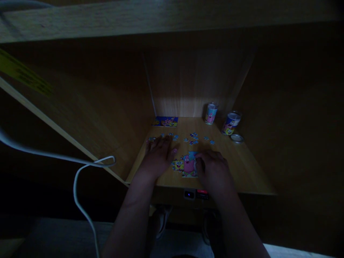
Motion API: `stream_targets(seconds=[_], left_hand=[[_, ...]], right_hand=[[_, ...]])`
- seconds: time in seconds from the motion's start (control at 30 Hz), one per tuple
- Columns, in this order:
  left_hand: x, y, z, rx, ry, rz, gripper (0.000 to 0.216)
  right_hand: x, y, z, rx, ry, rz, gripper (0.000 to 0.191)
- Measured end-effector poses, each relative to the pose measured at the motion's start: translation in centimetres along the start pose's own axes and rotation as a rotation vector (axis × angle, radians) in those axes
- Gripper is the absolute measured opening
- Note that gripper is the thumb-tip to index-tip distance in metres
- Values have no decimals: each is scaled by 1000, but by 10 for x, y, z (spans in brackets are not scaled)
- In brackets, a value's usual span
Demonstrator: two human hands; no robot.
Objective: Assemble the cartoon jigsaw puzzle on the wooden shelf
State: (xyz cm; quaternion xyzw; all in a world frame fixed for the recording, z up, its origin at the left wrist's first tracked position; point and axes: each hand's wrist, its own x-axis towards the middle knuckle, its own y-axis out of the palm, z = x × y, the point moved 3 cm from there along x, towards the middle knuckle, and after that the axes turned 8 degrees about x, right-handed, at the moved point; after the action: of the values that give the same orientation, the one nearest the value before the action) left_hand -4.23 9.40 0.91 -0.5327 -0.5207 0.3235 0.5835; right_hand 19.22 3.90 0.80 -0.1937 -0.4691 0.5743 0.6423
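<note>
Forearms [129, 225] over desk edge [242, 191] — hands [157, 157] [215, 170] at jigsaw [189, 166]

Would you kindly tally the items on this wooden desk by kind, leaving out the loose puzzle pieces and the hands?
Printed tins: 2
Round metal lid: 1
Picture card: 1
Part-built jigsaw: 1
Total: 5

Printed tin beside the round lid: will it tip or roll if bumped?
The printed tin looks tall for its round base, so it may tip. Once over, its curved wall would probably roll on the wooden tabletop.
</note>
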Motion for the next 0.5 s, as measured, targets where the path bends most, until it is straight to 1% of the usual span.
stream_targets(seconds=[0.07,0.13,0.23,0.3,0.33,0.43,0.5], left_hand=[[0,-4,-1,9,2,-54,52],[1,-8,-2,-21,50,-83,40],[0,-11,-6,-166,234,-100,22],[-1,-12,-7,-262,314,-128,19],[-1,-12,-7,-292,311,-151,20],[-2,-13,-3,-311,206,-221,21],[-3,-13,-2,-293,166,-223,18]], right_hand=[[0,0,0,-1,1,-2,20],[1,0,1,-3,7,4,20],[1,-1,1,0,13,19,20],[2,-1,1,1,21,28,21],[2,-1,1,2,27,31,21],[2,-2,1,11,40,34,22],[2,-3,2,17,39,37,22]])
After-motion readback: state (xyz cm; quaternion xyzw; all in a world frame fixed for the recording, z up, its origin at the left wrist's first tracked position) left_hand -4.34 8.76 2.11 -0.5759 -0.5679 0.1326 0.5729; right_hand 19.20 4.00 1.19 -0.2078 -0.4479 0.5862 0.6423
